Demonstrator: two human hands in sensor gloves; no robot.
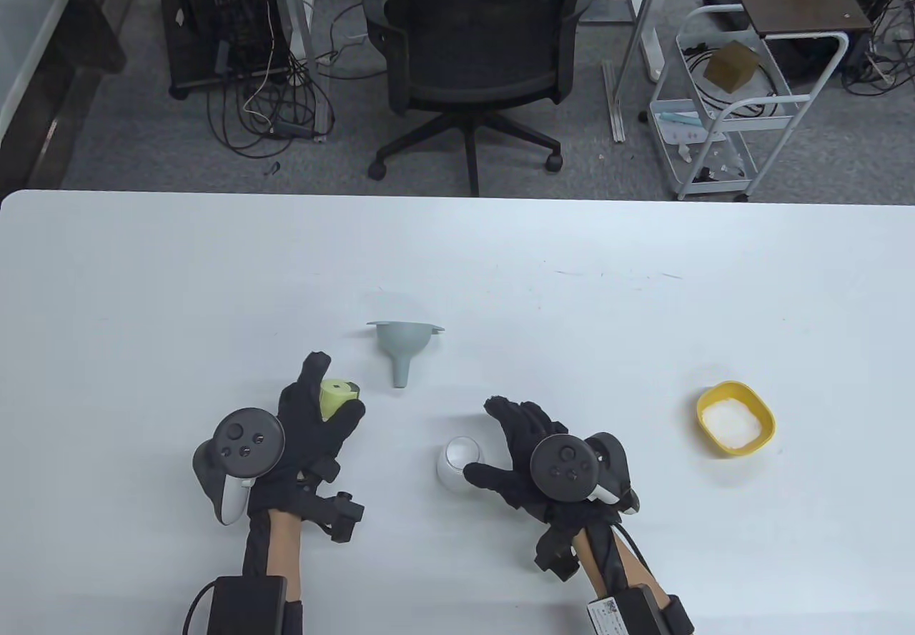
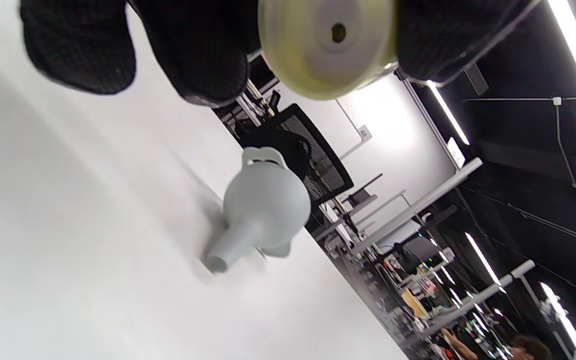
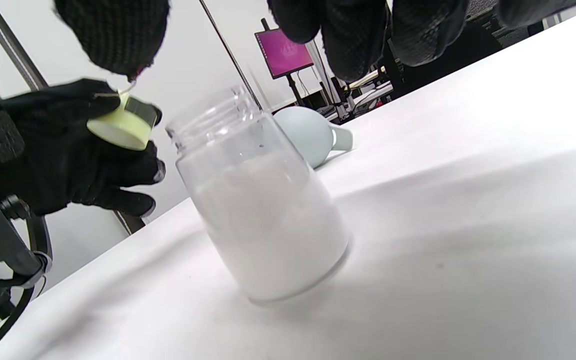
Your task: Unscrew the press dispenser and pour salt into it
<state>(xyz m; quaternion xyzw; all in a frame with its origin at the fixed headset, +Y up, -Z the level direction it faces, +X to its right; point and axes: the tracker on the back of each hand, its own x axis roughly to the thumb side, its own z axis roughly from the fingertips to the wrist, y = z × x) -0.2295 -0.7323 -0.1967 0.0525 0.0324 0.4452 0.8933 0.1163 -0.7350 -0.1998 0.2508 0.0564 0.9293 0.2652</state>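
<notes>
Black knit gloves, bare forearms (grey-white trackers)

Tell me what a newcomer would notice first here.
The left hand holds the unscrewed yellow-green dispenser cap off the table. The open jar stands by the right hand, its fingers spread, not gripping. A grey funnel lies behind them; a yellow bowl of salt sits far right.

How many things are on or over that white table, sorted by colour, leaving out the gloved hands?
Yellow or yellow-green: 2, the bowl of salt and the dispenser cap held by the left hand.
Grey: 1, the funnel lying on its side.
Clear: 1, the open jar by the right hand.
Total: 4.
</notes>
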